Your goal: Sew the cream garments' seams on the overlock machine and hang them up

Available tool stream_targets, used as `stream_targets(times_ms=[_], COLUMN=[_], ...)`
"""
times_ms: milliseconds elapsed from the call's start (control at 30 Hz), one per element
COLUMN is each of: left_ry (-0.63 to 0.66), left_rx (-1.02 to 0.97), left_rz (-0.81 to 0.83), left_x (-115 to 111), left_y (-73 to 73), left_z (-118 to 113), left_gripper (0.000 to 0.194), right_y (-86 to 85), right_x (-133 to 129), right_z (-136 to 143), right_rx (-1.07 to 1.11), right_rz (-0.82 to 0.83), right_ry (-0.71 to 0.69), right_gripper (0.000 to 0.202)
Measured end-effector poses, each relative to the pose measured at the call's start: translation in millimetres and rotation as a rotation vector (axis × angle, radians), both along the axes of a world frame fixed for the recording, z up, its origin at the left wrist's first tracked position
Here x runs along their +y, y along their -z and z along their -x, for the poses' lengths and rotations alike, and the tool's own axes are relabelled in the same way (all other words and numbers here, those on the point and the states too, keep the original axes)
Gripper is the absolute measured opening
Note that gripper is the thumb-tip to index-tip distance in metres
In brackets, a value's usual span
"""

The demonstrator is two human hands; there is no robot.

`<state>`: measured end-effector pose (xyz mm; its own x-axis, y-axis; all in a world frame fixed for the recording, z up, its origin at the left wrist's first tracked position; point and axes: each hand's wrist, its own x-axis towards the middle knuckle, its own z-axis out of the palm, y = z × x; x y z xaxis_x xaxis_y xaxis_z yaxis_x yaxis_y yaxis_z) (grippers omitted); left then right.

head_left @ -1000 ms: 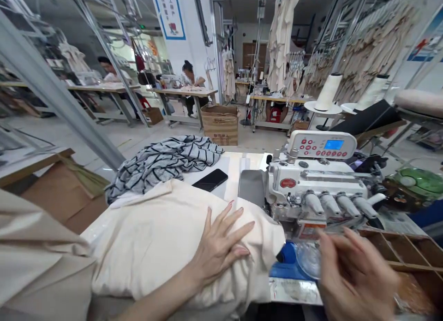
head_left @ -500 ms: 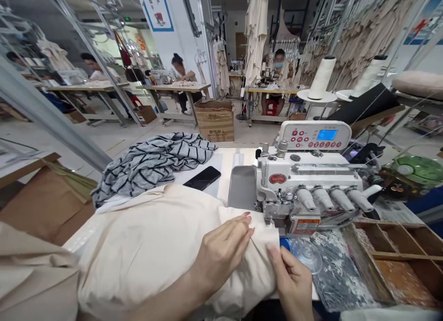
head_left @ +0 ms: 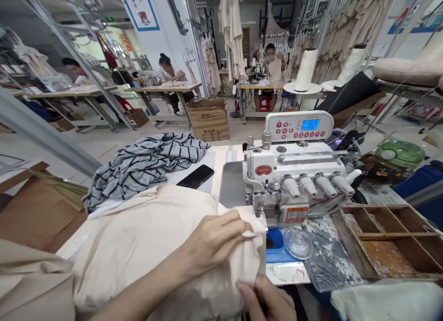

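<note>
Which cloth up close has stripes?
The crumpled grey cloth beside the black phone: it has dark stripes, while the cream cloth under the left hand and the pale cloth at lower right look plain.

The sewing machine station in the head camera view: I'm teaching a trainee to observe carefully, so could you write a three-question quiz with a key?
1. True or false: the black phone lies to the right of the striped cloth.

2. Choose one. The left hand is touching:
A) a thread cone
B) the cream fabric
C) the cardboard box

3. Fill in the missing word: the lit screen on the sewing machine is ____ in colour.

Key: 1. True. 2. B. 3. Blue.
</note>
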<state>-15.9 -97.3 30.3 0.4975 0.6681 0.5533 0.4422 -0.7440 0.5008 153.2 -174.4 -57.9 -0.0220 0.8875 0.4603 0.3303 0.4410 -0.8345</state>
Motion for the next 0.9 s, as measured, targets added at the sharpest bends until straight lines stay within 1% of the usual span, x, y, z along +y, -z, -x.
stream_targets(times_ms=[33,67,133,167,233,300,333,400,500,600,700,800,833,900], left_ry=[-0.021,-0.054,-0.118,-0.138,-0.146,-0.144,-0.149,-0.17,-0.222,-0.277,-0.311,-0.302,-0.299,-0.294], left_rx=[0.001,-0.018,-0.064,-0.071,-0.057,-0.043,-0.044,-0.061,-0.089,-0.099,-0.1,-0.098,-0.098,-0.098], left_rz=[0.024,0.039,0.08,0.113,0.17,0.206,0.216,0.225,0.246,0.263,0.241,0.244,0.247,0.238], left_x=[6.8,13.5,24.2,27.4,29.3,27.2,25.7,23.2,21.4,21.0,24.4,31.7,33.9,36.7], left_y=[1.1,2.6,5.0,5.3,4.0,1.6,0.7,-0.2,0.8,2.9,4.5,5.0,5.1,5.6], left_z=[-1.8,-3.5,-5.6,-5.3,-2.3,2.3,4.2,6.1,3.4,-2.6,-8.6,-12.6,-13.2,-13.8], left_gripper=[0.019,0.015,0.015,0.016,0.016,0.016,0.016,0.014,0.012,0.011,0.01,0.011,0.011,0.011], right_y=[1.3,1.9,2.4,2.8,5.2,9.4,12.0,17.5,24.1,24.3,17.2,11.7,12.5,18.8], right_x=[3.3,8.7,21.8,27.1,31.3,26.6,22.2,12.9,4.5,4.8,11.5,17.9,18.0,14.2], right_z=[-1.2,-3.0,-6.9,-8.2,-8.2,-4.7,-2.1,3.1,7.9,7.6,4.6,2.1,1.5,0.4], right_rx=[0.0,0.021,0.101,0.137,0.157,0.148,0.168,0.25,0.342,0.332,0.327,0.349,0.341,0.289], right_rz=[0.041,0.077,0.14,0.164,0.191,0.195,0.205,0.242,0.291,0.291,0.262,0.23,0.221,0.201], right_ry=[-0.005,0.013,0.056,0.046,-0.035,-0.118,-0.122,-0.083,0.03,0.074,0.084,0.054,0.033,-0.001], right_gripper=[0.023,0.026,0.025,0.026,0.029,0.03,0.03,0.031,0.038,0.04,0.036,0.026,0.026,0.033])
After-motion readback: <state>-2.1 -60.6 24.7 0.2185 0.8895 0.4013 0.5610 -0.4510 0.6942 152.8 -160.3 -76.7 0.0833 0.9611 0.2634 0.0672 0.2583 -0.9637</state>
